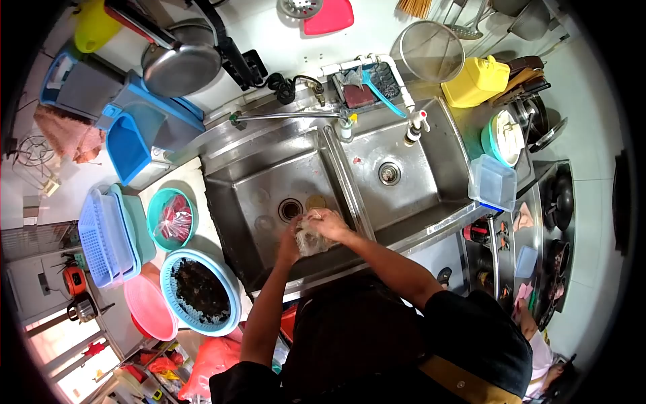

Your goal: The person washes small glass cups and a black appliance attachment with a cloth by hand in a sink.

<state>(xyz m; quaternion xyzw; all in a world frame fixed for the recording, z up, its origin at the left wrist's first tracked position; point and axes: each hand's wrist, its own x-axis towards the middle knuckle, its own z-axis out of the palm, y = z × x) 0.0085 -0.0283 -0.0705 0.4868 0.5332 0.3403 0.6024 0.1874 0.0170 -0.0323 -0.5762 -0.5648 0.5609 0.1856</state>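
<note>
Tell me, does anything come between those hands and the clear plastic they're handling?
Nothing visible does. The left hand and right hand are both right at the clear plastic, over the sink. Some fingers are hidden, so I can't see every contact.

A black top [363, 343] with loose short sleeves [471, 310] leaves both forearms [387, 264] bare. A flat brown band [488, 392] on the right side bears one small round stud [461, 385].

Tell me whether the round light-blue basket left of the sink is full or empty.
Partly filled: a dark mass lies in the basket, with bare blue showing around it; its depth I cannot tell.
</note>
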